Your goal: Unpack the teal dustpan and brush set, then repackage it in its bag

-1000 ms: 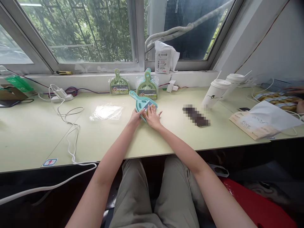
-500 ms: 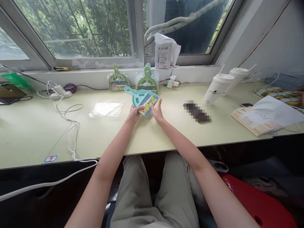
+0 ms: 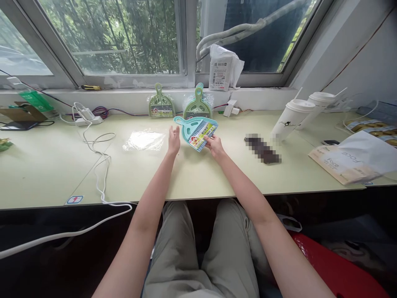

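Observation:
My right hand [image 3: 214, 147] grips a small light-blue dustpan [image 3: 189, 126] by its lower right edge, fingers closed on it. A printed label and a brush with blue bristles lie across the dustpan's face, and its handle points up and left. My left hand [image 3: 174, 140] is off the dustpan, just to its left, fingers apart with nothing in them. Behind, against the wall, stand a green dustpan set [image 3: 160, 105] in clear wrap and a stack of wrapped dustpan sets [image 3: 198, 105]. A clear plastic bag [image 3: 144, 140] lies flat left of my left hand.
White cables [image 3: 104, 182] and a power strip [image 3: 88, 121] lie on the left. Rightward are a pixelated dark object [image 3: 263, 149], two lidded paper cups [image 3: 293, 118] and a paper bag [image 3: 344, 163]. A wrapped box [image 3: 221, 70] stands on the sill; a red seat [image 3: 335, 265] is below right.
My left hand has let go of the dustpan and opened beside it. The dustpan, now held by my right hand alone, has turned slightly. The whole view has shifted a little.

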A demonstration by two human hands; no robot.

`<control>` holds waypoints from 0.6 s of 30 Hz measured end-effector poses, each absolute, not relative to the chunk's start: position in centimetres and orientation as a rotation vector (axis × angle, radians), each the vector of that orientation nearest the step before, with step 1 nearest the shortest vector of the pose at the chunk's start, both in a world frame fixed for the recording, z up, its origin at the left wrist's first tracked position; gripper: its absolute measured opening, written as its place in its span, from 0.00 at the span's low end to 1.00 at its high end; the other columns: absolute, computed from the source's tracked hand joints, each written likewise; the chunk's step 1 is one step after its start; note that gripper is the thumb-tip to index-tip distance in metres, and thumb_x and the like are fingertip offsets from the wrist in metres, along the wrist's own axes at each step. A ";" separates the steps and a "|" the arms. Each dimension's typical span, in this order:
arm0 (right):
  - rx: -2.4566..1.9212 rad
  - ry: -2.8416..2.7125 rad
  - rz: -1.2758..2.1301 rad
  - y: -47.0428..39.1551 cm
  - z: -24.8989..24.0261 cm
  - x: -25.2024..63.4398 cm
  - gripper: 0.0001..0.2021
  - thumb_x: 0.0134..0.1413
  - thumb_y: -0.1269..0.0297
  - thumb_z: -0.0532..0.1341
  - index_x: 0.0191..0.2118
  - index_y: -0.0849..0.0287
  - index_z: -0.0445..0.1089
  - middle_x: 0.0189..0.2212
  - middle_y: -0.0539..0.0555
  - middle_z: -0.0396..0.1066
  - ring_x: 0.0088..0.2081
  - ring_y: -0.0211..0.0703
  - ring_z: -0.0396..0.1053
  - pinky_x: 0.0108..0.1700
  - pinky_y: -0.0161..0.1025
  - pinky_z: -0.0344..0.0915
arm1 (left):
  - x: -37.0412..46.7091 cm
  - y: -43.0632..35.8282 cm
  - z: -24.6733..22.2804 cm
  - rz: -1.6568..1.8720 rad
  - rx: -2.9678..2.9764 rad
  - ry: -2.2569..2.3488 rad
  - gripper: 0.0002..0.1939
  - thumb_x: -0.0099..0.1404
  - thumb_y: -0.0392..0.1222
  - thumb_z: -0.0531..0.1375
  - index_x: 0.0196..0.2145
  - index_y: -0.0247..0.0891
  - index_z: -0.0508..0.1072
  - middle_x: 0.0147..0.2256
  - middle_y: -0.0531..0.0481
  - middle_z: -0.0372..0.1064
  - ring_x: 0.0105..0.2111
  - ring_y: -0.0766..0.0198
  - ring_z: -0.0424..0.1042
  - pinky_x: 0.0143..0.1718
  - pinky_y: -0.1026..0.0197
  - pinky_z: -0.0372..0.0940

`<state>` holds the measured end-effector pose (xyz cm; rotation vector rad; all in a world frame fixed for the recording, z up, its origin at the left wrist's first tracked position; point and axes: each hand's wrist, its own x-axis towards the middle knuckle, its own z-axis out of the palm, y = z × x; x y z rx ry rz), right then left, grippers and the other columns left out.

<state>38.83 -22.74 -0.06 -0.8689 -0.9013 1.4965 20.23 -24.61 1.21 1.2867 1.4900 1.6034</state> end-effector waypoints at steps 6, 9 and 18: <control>-0.933 -0.912 1.470 -23.0 0.9 40.1 0.06 0.56 0.77 0.61 0.39 0.61 0.69 0.33 0.52 0.79 0.35 0.40 0.77 0.47 0.43 0.75 | 16.4 -25.2 0.0 1.331 1.545 2.241 0.20 0.58 0.31 0.56 0.49 0.36 0.72 0.55 0.32 0.65 0.65 0.41 0.47 0.64 0.34 0.29; -0.971 -0.914 1.473 -23.2 1.4 40.4 0.06 0.55 0.78 0.61 0.38 0.62 0.70 0.33 0.53 0.79 0.34 0.40 0.77 0.47 0.43 0.75 | 16.7 -25.1 -0.6 1.366 1.623 2.039 0.11 0.53 0.29 0.57 0.31 0.41 0.75 0.35 0.40 0.72 0.57 0.43 0.60 0.63 0.33 0.23; -1.073 -0.944 1.487 -23.1 1.5 40.8 0.05 0.52 0.81 0.61 0.33 0.66 0.72 0.30 0.56 0.78 0.34 0.45 0.78 0.48 0.49 0.75 | 18.5 -25.0 -0.2 1.264 1.761 2.228 0.07 0.58 0.38 0.58 0.36 0.37 0.72 0.44 0.34 0.69 0.58 0.39 0.56 0.62 0.36 0.38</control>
